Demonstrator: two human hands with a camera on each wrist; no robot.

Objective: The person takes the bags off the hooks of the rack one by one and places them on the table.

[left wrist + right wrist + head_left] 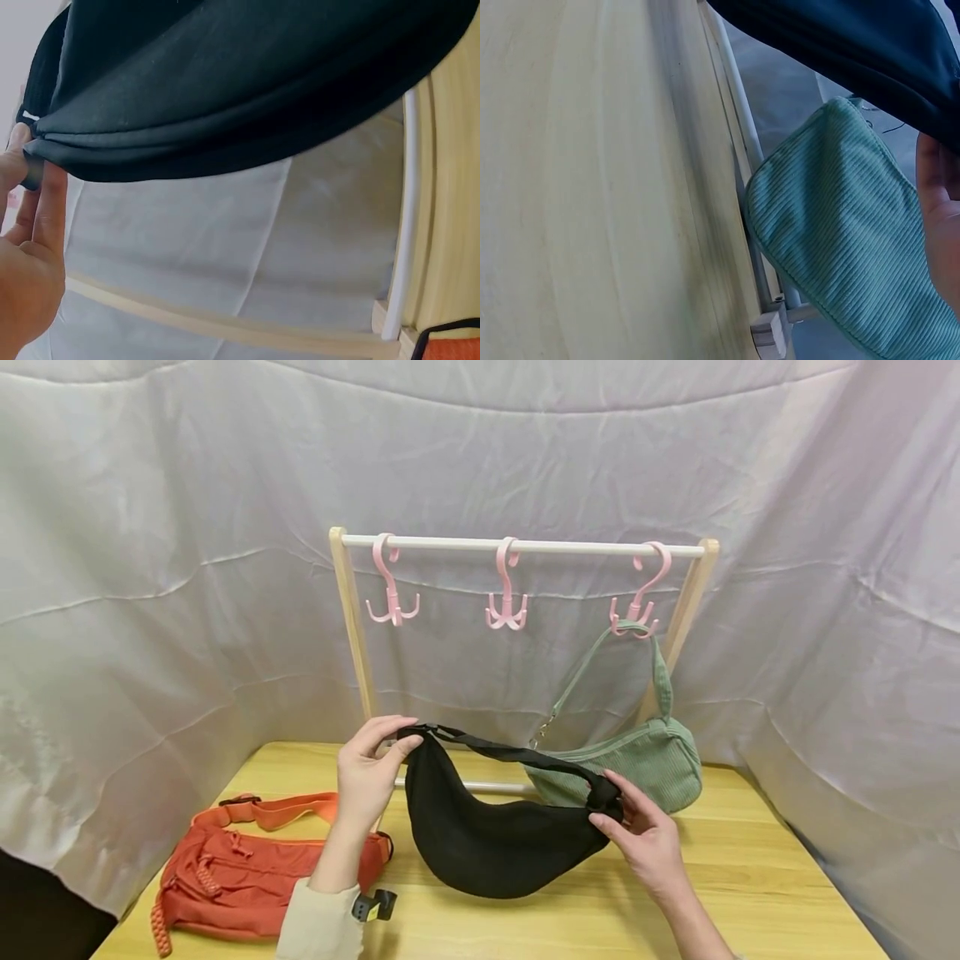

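Note:
A black crescent-shaped shoulder bag [495, 852] is stretched between both hands, above the table in front of the rack. My left hand [372, 768] pinches its left top corner, where the strap joins; the left wrist view shows thumb and fingers at that tip. At the other end, my right hand [648, 839] grips the right corner by the knotted strap. The strap [517, 753] runs slack across the top between the hands. Behind the right hand, a green corduroy bag [656, 764] hangs by its strap from the right pink hook [637, 602].
A rack with a white bar [585, 548] and wooden legs stands at the back. Two more pink hooks hang there, the left one [393, 589] and the middle one [506, 593]. An orange-red waist bag [247, 877] lies on the wooden table [600, 927] at the left.

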